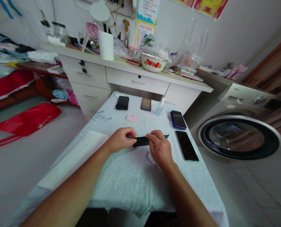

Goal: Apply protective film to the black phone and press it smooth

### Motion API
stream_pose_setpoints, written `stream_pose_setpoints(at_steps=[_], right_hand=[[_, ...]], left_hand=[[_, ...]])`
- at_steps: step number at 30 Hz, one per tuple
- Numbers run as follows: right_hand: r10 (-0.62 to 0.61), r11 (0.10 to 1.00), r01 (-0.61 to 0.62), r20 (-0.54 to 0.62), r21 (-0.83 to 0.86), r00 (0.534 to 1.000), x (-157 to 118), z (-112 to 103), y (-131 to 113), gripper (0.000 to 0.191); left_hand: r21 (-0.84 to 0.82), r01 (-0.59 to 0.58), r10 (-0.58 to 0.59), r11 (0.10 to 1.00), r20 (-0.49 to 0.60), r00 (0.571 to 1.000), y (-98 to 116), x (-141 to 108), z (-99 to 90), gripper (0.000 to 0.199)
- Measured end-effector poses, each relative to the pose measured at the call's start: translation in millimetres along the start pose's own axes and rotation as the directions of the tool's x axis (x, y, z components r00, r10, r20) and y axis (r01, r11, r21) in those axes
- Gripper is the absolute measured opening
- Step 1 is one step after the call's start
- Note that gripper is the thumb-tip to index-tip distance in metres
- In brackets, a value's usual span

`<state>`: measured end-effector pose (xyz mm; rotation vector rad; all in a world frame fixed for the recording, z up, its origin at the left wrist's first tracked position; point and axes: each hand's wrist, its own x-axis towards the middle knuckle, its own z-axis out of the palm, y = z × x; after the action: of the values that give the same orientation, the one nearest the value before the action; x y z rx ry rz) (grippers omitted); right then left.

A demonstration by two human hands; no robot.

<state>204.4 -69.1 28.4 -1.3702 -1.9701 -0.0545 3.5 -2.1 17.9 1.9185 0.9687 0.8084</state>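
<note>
A dark smartphone [141, 141] is tilted up on its long edge above the cloth-covered table [121, 189]. My left hand [122, 139] grips its left end between thumb and curled fingers. My right hand [159, 146] pinches at its upper edge, right of the middle; whether something small sits in that pinch I cannot make out. To the right lie a large black phone [187, 146] and, behind it, a stack of phones [178, 119]. Toward the back are a black phone [122, 103], a blurred-out flat item [146, 104] and a clear spray bottle [159, 107] with bluish liquid.
A folded white cloth or paper [76, 157] runs along the table's left side. Behind stands a white desk [137, 78] bearing a flowered enamel bowl [154, 62] and a white cylinder [106, 45]. A washing machine [239, 126] stands right; a red bag [29, 119] lies on the floor left.
</note>
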Motion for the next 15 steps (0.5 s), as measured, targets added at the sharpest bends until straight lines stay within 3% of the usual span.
stream_pose_setpoints(at_steps=[7, 15], right_hand=[[0.052, 0.997, -0.050, 0.037, -0.054, 0.998, 1.3, -13.3, 12.3, 0.024], [0.066, 0.996, -0.065, 0.019, -0.058, 0.998, 10.5, -9.9, 11.8, 0.024]], left_hand=[[0.008, 0.006, -0.006, 1.000, -0.012, 1.000, 2.9, -0.7, 0.5, 0.009], [0.073, -0.027, 0.037, 0.997, -0.138, 0.990, 6.5, -0.7, 0.1, 0.009]])
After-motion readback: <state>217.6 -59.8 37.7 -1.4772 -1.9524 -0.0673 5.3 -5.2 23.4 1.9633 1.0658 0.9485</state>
